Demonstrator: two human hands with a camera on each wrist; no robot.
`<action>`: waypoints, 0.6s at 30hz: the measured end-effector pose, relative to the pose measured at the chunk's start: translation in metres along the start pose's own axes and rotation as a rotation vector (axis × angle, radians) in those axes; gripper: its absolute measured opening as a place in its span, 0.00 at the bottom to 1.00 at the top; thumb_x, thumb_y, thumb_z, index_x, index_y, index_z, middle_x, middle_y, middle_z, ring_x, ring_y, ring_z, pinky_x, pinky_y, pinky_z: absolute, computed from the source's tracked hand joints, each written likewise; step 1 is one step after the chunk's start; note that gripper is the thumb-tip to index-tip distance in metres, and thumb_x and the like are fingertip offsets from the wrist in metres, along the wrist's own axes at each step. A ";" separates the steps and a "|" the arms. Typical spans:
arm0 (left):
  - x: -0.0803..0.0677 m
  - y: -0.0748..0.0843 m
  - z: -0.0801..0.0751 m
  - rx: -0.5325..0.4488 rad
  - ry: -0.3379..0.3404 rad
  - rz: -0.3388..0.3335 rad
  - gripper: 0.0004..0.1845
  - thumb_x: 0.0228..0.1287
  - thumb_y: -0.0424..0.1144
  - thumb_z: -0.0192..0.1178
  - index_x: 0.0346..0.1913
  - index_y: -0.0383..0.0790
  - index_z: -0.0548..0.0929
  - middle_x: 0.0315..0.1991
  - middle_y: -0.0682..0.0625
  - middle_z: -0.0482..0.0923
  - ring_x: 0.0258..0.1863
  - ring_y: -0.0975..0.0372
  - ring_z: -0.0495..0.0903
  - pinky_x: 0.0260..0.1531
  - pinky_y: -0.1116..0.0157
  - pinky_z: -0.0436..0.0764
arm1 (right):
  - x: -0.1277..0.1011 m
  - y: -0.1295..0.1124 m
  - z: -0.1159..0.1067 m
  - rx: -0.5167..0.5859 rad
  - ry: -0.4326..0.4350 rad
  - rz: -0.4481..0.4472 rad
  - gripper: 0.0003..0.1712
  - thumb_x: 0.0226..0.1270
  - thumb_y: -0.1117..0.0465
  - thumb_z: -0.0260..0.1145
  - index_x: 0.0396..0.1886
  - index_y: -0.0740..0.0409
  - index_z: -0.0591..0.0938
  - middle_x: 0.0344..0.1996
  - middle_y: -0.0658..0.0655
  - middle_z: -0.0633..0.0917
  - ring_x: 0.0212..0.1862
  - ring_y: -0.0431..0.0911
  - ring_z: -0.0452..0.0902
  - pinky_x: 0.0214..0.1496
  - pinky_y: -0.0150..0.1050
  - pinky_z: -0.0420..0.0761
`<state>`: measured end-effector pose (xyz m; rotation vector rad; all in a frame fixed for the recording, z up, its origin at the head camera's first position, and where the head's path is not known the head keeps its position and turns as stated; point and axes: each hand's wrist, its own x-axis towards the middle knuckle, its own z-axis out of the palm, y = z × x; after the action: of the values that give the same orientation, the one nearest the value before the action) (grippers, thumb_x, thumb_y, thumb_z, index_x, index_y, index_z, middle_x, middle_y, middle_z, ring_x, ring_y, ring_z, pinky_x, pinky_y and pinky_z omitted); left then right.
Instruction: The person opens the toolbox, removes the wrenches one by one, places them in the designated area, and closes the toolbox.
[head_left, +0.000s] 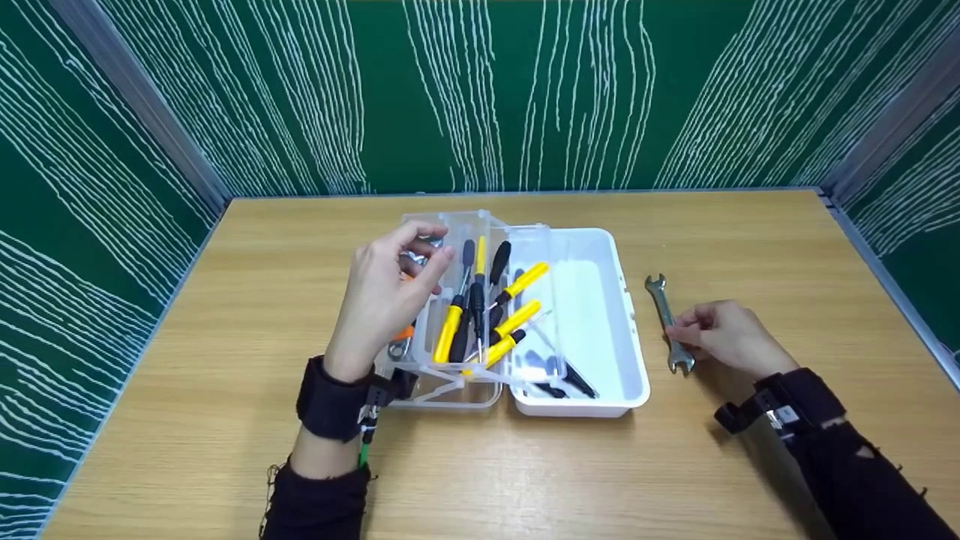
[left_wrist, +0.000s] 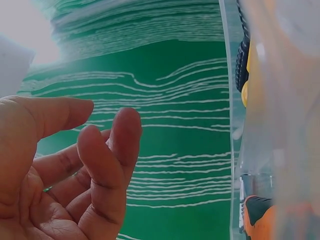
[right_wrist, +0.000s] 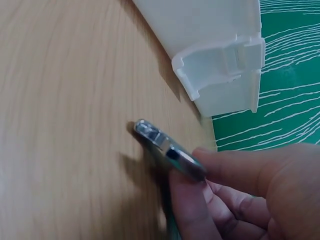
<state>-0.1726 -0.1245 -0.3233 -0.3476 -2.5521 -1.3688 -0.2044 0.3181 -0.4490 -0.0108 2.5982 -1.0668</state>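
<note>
In the head view my right hand (head_left: 724, 337) pinches a silver open-end wrench (head_left: 661, 304) between thumb and fingers, to the right of the white box. The right wrist view shows the wrench (right_wrist: 172, 150) edge-on, close over the wood. My left hand (head_left: 394, 289) is raised beside the clear organizer tray (head_left: 487, 221), its fingers loosely bent and nothing between them. In the left wrist view the thumb and fingertips of the left hand (left_wrist: 75, 175) stand apart. Inside the tray lie several screwdrivers (head_left: 450, 330) with yellow and black handles.
A white toolbox base (head_left: 592, 322) sits mid-table, with dark-handled tools (head_left: 577, 381) at its near end. The clear trays stand out over its left side on hinged arms (head_left: 442, 390). Orange-handled tools (head_left: 406, 332) lie in the left tray. Green walls (head_left: 517, 97) surround the table (head_left: 262, 300).
</note>
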 end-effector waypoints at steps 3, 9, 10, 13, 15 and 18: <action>0.000 0.000 0.000 0.001 -0.003 -0.005 0.17 0.76 0.42 0.67 0.61 0.40 0.87 0.42 0.46 0.91 0.28 0.53 0.88 0.27 0.67 0.85 | 0.000 0.000 0.000 0.010 0.003 0.034 0.14 0.77 0.56 0.71 0.48 0.65 0.85 0.36 0.54 0.89 0.37 0.42 0.86 0.38 0.31 0.88; 0.000 0.002 0.000 -0.003 0.000 -0.016 0.16 0.76 0.42 0.68 0.60 0.40 0.87 0.42 0.46 0.91 0.29 0.51 0.89 0.28 0.67 0.86 | 0.001 -0.001 0.000 0.014 0.013 0.072 0.13 0.76 0.58 0.72 0.48 0.65 0.86 0.37 0.55 0.90 0.36 0.43 0.86 0.38 0.32 0.89; 0.000 0.002 0.000 -0.004 0.001 -0.016 0.16 0.76 0.42 0.68 0.60 0.40 0.87 0.42 0.46 0.90 0.29 0.51 0.89 0.28 0.67 0.86 | 0.001 -0.002 0.000 0.012 0.014 0.074 0.13 0.76 0.58 0.72 0.48 0.65 0.86 0.37 0.56 0.90 0.36 0.43 0.86 0.38 0.32 0.89; 0.000 0.002 0.000 -0.001 0.006 -0.016 0.16 0.76 0.42 0.68 0.60 0.40 0.87 0.41 0.46 0.90 0.28 0.53 0.88 0.28 0.67 0.86 | 0.002 -0.002 0.000 0.003 0.013 0.081 0.12 0.76 0.59 0.72 0.47 0.65 0.86 0.38 0.57 0.91 0.37 0.43 0.86 0.38 0.31 0.89; 0.000 0.002 0.001 0.002 0.008 -0.014 0.16 0.76 0.42 0.68 0.60 0.40 0.87 0.41 0.46 0.90 0.27 0.56 0.87 0.28 0.67 0.86 | 0.003 -0.002 0.000 0.004 0.008 0.090 0.12 0.76 0.59 0.72 0.47 0.65 0.86 0.38 0.57 0.91 0.37 0.43 0.86 0.39 0.31 0.89; 0.000 0.002 0.000 0.004 0.011 -0.008 0.16 0.76 0.42 0.68 0.60 0.39 0.87 0.42 0.46 0.91 0.26 0.58 0.86 0.28 0.67 0.86 | 0.002 -0.003 -0.001 0.011 -0.001 0.097 0.11 0.76 0.60 0.72 0.47 0.65 0.85 0.38 0.57 0.91 0.36 0.43 0.88 0.39 0.31 0.89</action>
<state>-0.1716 -0.1228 -0.3217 -0.3279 -2.5496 -1.3647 -0.2072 0.3165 -0.4473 0.1160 2.5634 -1.0460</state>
